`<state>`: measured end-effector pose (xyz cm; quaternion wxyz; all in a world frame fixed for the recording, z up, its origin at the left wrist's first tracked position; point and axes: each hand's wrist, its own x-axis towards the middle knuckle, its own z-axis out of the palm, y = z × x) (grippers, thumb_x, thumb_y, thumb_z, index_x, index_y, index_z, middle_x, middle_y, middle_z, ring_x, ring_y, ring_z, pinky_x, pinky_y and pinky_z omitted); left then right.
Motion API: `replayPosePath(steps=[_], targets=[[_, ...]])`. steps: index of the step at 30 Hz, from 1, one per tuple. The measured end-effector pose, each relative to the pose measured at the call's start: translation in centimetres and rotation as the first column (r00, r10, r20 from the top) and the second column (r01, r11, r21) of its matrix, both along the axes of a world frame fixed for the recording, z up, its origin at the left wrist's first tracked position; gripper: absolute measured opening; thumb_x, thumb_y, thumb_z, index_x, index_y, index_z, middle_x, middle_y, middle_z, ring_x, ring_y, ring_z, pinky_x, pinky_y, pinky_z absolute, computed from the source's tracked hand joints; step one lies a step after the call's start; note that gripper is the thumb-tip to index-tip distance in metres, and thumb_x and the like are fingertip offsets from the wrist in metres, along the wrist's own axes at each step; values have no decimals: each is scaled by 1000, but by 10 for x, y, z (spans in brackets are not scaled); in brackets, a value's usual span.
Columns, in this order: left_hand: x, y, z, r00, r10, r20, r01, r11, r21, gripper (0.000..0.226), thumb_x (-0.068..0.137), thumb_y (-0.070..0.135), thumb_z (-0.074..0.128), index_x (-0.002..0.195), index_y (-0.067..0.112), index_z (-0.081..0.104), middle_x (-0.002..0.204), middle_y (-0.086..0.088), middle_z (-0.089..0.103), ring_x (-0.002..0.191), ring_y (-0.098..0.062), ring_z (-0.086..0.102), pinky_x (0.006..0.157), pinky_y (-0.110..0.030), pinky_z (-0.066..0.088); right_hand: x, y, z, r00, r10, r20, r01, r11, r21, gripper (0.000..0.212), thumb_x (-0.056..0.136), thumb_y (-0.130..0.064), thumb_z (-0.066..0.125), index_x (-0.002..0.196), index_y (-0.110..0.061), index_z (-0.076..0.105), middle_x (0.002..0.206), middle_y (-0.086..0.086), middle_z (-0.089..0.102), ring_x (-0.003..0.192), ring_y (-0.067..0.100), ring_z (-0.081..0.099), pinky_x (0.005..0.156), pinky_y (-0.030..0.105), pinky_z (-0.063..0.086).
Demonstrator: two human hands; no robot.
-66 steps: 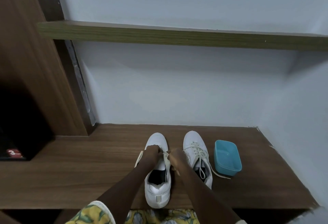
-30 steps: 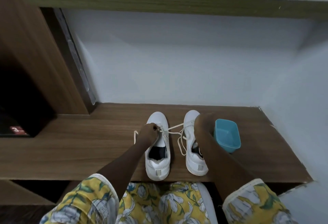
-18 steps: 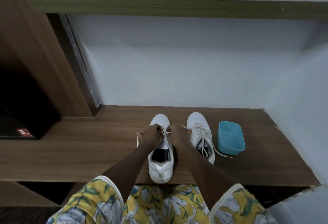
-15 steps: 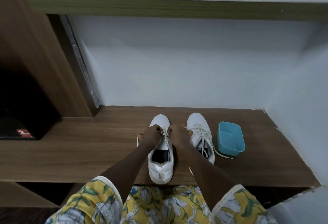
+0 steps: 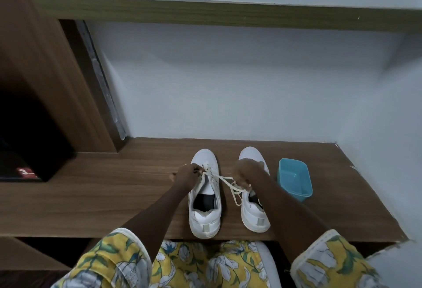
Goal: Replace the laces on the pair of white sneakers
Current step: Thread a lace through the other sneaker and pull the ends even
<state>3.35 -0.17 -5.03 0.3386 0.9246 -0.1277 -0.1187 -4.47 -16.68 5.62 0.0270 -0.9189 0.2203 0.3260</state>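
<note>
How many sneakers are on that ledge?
2. Left sneaker by the left hand; right sneaker beside it, nearer the blue tub, partly behind the right hand. Both hands hold the lace.

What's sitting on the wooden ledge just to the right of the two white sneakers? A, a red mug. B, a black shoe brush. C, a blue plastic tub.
C: a blue plastic tub stands on the wooden ledge beside the right sneaker, open side up.

Short sleeves (image 5: pixel 114 265) of yellow floral cloth (white blossoms, green leaves) end in white-edged cuffs (image 5: pixel 319 238).
</note>
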Motion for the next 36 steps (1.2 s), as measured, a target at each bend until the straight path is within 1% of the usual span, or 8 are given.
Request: replayPosePath(steps=[3,6,9,11,17,23,29,36], targets=[[-5,-1,9,1000,-12,20,12,1000,-6,28,86,17,54,70,38,64,92,8,71,94,-17,62,94,-45,45,5,14,-20,918,-36,394,-66,968,243,11,83,-7,53,73,-10,57,79,3,58,106,29,59,87,41,42],[-9,-4,13,999,-37,12,37,999,-29,22,88,10,55,88,23,73,98,4,70,95,-17,61,93,-38,45,9,30,-43,844,-159,513,-68,916,396,20,85,-3,51,94,-11,68,106,7,65,102,27,60,87,36,49],[-11,-4,19,998,-49,24,50,998,-32,20,89,12,55,93,21,73,101,1,71,99,-19,61,93,-36,45,6,36,-57,780,-208,591,-33,928,370,15,83,-4,58,92,-11,68,103,6,66,98,25,61,84,35,50],[-11,-2,22,997,-77,19,77,997,-25,18,90,9,56,99,12,72,105,-5,69,102,-22,61,86,-27,43,8,34,-55,756,-281,591,32,918,395,19,83,-5,55,91,-9,71,101,7,68,97,27,63,83,35,52],[-9,11,16,999,-37,-7,36,998,-51,12,91,23,60,99,20,69,107,0,68,107,-20,59,91,-32,43,-3,11,-32,760,-407,506,266,906,329,26,82,-14,48,99,-7,67,104,10,69,96,30,66,85,34,50],[-11,17,16,998,27,55,-18,989,-145,25,93,9,54,117,7,64,113,-12,66,106,-26,59,86,-27,40,-17,13,-18,883,-224,412,250,968,-10,36,91,-20,47,125,-12,56,129,10,56,121,31,52,97,44,37],[-14,15,18,997,48,60,-37,987,-159,33,89,-10,47,116,2,63,112,-16,64,88,-15,55,67,-10,33,6,40,-37,813,-259,521,103,946,309,25,87,-9,49,105,-12,66,113,6,65,105,26,61,88,33,48],[-12,16,22,995,41,89,-26,986,-164,39,86,-14,45,115,3,63,111,-16,63,80,-11,52,63,-7,34,-1,39,-43,780,-301,548,159,943,291,26,88,-7,47,106,-8,66,113,9,65,104,26,62,85,34,50]])
